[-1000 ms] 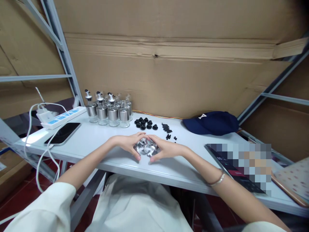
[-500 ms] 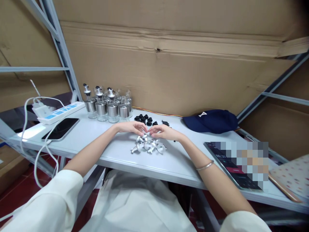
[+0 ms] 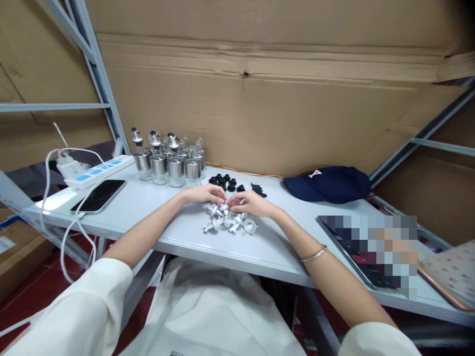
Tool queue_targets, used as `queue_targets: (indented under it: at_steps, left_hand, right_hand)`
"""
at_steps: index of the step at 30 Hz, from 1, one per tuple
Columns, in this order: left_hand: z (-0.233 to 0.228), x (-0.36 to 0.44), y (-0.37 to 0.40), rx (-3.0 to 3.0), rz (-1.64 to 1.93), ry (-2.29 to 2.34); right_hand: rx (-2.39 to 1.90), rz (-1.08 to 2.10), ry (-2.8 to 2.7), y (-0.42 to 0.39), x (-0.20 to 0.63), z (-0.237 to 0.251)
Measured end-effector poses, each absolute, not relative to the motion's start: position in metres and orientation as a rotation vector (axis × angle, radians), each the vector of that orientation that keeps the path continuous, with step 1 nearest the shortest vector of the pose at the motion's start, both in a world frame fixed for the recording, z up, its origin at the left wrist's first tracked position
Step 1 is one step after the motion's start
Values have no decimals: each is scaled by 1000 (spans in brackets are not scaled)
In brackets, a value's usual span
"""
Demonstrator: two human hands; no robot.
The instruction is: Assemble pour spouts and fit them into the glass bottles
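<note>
Your left hand (image 3: 206, 194) and right hand (image 3: 249, 203) rest fingertip to fingertip on the table (image 3: 156, 217), fingers loosely curled over a pile of silver funnels (image 3: 230, 222), too tangled to count. Behind the pile stand three spouted bottles (image 3: 156, 158), one cap (image 3: 328, 184) to its right.

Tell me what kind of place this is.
Probably a small packing or assembly bench: flattened brown cardboard sheets behind grey metal racking, rows of small steel-collared glass bottles, and loose silver metal spouts on the white tabletop.
</note>
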State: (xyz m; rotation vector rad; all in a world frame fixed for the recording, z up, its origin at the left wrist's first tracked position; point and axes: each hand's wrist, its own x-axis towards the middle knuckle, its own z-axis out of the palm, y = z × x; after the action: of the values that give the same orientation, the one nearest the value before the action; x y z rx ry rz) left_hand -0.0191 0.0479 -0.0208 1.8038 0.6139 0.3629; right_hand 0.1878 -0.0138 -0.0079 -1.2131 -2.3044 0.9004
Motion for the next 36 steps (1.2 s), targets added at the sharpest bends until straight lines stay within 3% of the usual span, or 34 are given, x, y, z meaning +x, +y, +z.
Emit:
queue_targets:
  at_steps: [8,16,36]
  left_hand:
    - [-18,-17,41,1744,434,616]
    - [-24,-2,43,1220,1088,630]
    - [-14,4,25,1314,1024,555]
  right_hand:
    - [-1262,722,-2215,-15,191,-8]
    - [-1216,392,-1907,-15,197,-2]
    - [-1086,36,-1820,-24,187,-8]
